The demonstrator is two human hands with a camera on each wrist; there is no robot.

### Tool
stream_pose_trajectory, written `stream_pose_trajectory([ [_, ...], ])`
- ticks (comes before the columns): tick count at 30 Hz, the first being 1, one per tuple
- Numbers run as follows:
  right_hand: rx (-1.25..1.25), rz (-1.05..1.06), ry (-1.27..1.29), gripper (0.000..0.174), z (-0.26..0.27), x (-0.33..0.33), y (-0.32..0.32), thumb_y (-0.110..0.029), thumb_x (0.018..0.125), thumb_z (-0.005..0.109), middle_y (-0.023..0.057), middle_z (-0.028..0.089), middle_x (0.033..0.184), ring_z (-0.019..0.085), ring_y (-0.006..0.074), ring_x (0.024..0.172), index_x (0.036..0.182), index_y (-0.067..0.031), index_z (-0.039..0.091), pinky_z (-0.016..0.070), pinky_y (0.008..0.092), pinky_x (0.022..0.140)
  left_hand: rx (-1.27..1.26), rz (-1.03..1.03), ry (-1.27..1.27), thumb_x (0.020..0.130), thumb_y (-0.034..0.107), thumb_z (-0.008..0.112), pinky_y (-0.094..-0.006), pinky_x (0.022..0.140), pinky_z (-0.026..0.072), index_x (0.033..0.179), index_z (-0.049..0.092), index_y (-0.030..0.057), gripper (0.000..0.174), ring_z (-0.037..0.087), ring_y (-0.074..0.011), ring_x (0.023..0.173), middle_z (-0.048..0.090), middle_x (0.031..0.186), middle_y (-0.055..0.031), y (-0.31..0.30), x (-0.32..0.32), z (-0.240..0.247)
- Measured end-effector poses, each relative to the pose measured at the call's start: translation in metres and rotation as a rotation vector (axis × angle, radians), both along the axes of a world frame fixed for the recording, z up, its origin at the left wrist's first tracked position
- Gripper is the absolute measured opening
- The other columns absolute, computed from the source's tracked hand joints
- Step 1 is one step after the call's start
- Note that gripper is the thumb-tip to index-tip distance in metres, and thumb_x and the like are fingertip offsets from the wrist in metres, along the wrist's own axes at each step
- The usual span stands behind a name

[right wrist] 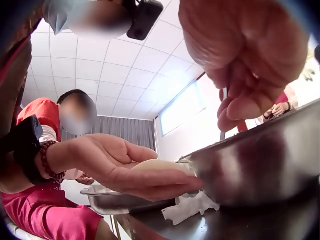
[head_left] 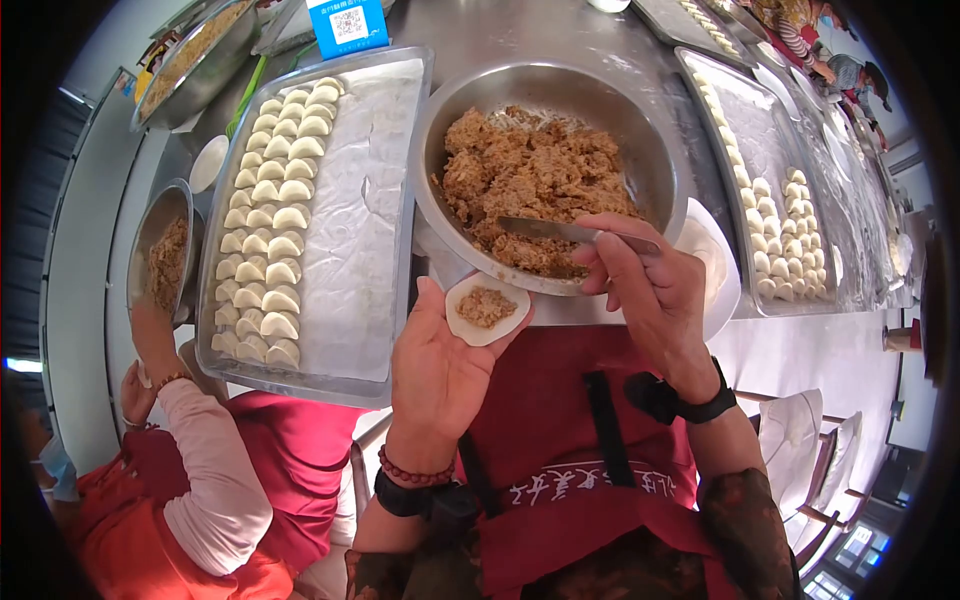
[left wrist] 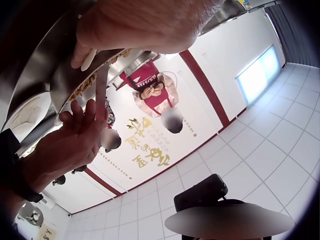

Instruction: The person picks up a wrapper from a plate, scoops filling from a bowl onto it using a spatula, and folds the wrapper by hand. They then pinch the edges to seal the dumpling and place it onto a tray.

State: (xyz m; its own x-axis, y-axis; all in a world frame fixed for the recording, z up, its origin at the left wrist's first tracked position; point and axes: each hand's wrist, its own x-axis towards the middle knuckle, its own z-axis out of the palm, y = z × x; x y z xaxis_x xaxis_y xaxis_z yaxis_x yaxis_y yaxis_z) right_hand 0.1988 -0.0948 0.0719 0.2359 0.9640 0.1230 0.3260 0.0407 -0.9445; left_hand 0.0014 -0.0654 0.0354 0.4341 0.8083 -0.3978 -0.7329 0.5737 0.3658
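A round dough wrapper (head_left: 467,328) with a lump of filling (head_left: 486,307) on it lies on the fingers of my left hand (head_left: 436,375), palm up, just in front of the steel bowl (head_left: 673,180). My right hand (head_left: 650,290) grips a flat metal spatula (head_left: 545,229) over the bowl's near right part, its blade at the brown filling (head_left: 540,165). In the right wrist view the wrapper (right wrist: 156,165) rests on the left hand (right wrist: 112,162), beside the bowl (right wrist: 260,160), with the right hand (right wrist: 245,60) above the rim.
Left of the bowl is a tray (head_left: 402,230) with rows of folded dumplings (head_left: 283,245). Another dumpling tray (head_left: 745,190) stands at the right. A white plate (head_left: 722,285) is partly behind my right hand. At the left, a person in red (head_left: 290,470) reaches into a smaller bowl (head_left: 150,215).
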Motion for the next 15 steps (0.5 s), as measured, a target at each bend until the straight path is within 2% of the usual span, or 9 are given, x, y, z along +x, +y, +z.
stream_pose_trajectory([
  [6,-0.105,0.033,0.110,0.023,0.000,-0.004,0.006,-0.014,0.101,0.056,0.0043,0.071,0.084,0.062,0.0057,0.066,0.116,-0.0022,0.067,0.0490,0.0205,0.059,0.000,0.003,-0.019,0.108,0.040,0.023,-0.0586,0.115,0.0343,0.142,0.032,-0.0075,0.059,0.044,-0.0387,0.135,0.045,0.144,-0.0254,0.002,-0.001,-0.003],
  [12,-0.193,-0.030,0.367,0.028,0.000,0.001,-0.001,-0.018,0.103,0.052,0.0085,0.072,0.089,0.063,0.0081,0.065,0.117,0.0020,0.065,0.0471,0.0200,0.052,0.016,0.021,-0.019,0.108,0.040,0.023,-0.0591,0.114,0.0343,0.141,0.033,-0.0071,0.058,0.044,-0.0381,0.135,0.045,0.144,-0.0240,0.003,-0.001,0.001],
  [15,-0.147,-0.041,0.504,0.031,0.000,0.007,-0.007,-0.020,0.104,0.049,0.0110,0.072,0.093,0.064,0.0098,0.067,0.119,0.0034,0.063,0.0462,0.0198,0.050,0.047,0.006,-0.057,0.108,0.040,0.029,-0.0526,0.111,0.0418,0.136,0.040,-0.0042,0.053,0.050,-0.0320,0.130,0.052,0.138,-0.0178,0.003,-0.002,0.003],
])
